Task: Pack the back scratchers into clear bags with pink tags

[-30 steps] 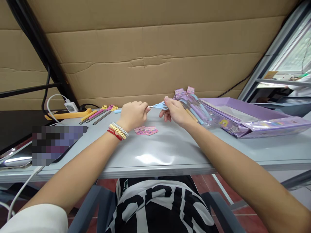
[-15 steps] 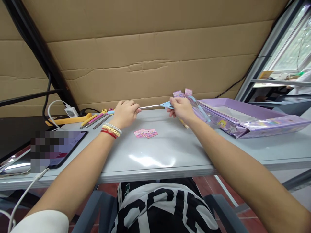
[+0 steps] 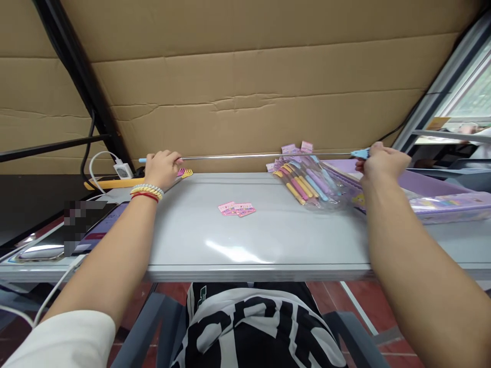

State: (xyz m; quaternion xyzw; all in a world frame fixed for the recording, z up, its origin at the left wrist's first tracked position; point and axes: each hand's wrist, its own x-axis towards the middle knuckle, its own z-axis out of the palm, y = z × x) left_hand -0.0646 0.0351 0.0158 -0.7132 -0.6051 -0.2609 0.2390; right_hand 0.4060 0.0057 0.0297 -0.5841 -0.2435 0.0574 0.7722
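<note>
A long telescopic back scratcher (image 3: pixel 245 156) with a thin metal rod stretches level above the back of the table. My left hand (image 3: pixel 163 168) is closed around its light-blue end at the left. My right hand (image 3: pixel 383 158) grips the other light-blue end, whose exact shape the fingers partly hide. Beneath and behind my left hand lie other back scratchers (image 3: pixel 186 174) with pink and yellow claw heads. Two small pink printed cards (image 3: pixel 237 208) lie on the table between my arms. A clear bag of several colored back scratchers (image 3: pixel 307 181) rests below the rod.
The grey table (image 3: pixel 215 235) meets a cardboard wall (image 3: pixel 245 76). An open purple box (image 3: pixel 448 202) sits at the right, partly behind my right forearm. A phone (image 3: pixel 102 225), a white charger (image 3: pixel 123 168) with cables and a yellow bar (image 3: pixel 115 183) are at the left.
My hands have moved far apart, the right one rightward and the left one leftward. The rod between them has drawn out much longer. The bagged back scratchers are now uncovered.
</note>
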